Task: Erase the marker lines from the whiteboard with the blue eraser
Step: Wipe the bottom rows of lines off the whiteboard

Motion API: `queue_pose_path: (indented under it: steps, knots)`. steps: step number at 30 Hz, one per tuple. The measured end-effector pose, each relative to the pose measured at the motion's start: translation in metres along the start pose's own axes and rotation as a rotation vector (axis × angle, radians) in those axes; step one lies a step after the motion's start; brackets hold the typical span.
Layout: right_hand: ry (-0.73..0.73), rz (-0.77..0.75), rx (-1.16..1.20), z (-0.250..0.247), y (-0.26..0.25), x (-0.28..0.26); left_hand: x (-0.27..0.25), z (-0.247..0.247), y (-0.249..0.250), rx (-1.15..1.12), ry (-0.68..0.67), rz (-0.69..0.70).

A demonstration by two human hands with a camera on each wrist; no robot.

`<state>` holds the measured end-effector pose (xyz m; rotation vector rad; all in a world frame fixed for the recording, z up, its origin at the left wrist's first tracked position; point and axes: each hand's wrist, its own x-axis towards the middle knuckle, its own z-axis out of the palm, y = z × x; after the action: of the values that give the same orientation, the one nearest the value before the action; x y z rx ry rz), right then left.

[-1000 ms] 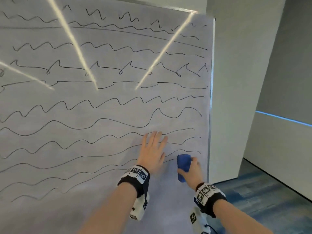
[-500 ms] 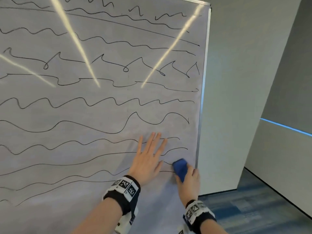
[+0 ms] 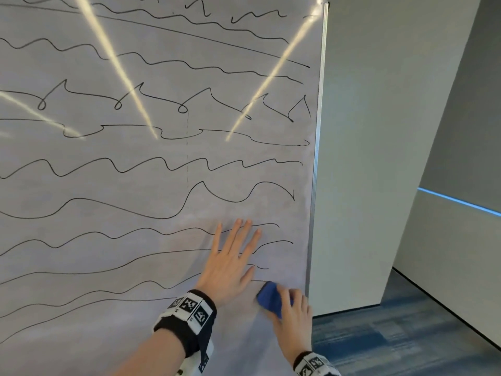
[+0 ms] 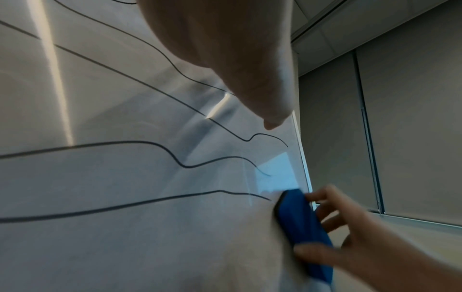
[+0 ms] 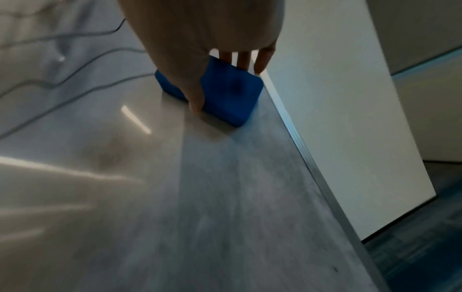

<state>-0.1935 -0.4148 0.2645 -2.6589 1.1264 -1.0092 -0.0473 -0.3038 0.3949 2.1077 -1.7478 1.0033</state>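
Blue eraser (image 3: 271, 298) slid lower w/ right hand (image 3: 294, 320), left hand (image 3: 230, 270) flat

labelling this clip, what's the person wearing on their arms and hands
Both forearms are bare, no sleeves or gloves. The left wrist carries a black fabric band topped by white tiles printed with black square-code markers, with a white device hanging beneath. The right wrist wears a matching black band with the same markers.

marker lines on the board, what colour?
Black. The wavy marker lines on the whiteboard show best in the head view.
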Motion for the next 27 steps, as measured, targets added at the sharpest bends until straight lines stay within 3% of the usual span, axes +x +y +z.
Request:
queue_pose_path:
  steps: [5, 7, 11, 14, 17, 21, 24, 27]
  knots:
    - [0.13, 0.097, 0.049, -0.016, -0.003, 0.034, -0.012, 0.0, -0.017, 0.031, -0.036, -0.021]
    - [0.139, 0.04, 0.06, -0.015, -0.018, 0.035, -0.016, -0.001, -0.023, 0.036, -0.049, -0.035]
    - [0.06, -0.236, -0.066, 0.003, -0.015, 0.007, -0.02, -0.004, -0.024, 0.039, -0.054, -0.039]
    - [0.096, -0.168, -0.064, -0.006, 0.005, 0.014, -0.027, -0.007, -0.03, 0.042, -0.05, -0.048]
    - [0.15, -0.067, -0.047, -0.021, -0.006, 0.036, -0.031, -0.008, -0.034, 0.054, -0.049, -0.054]
    - [0.113, -0.218, -0.07, -0.01, -0.037, 0.026, -0.025, -0.01, -0.028, 0.054, -0.034, -0.04]
    - [0.051, -0.35, -0.128, 0.002, -0.02, 0.007, -0.026, -0.014, -0.027, 0.061, -0.022, -0.04]
    - [0.1, -0.249, -0.107, -0.014, -0.009, 0.021, -0.034, -0.017, -0.037, 0.07, -0.021, -0.07]
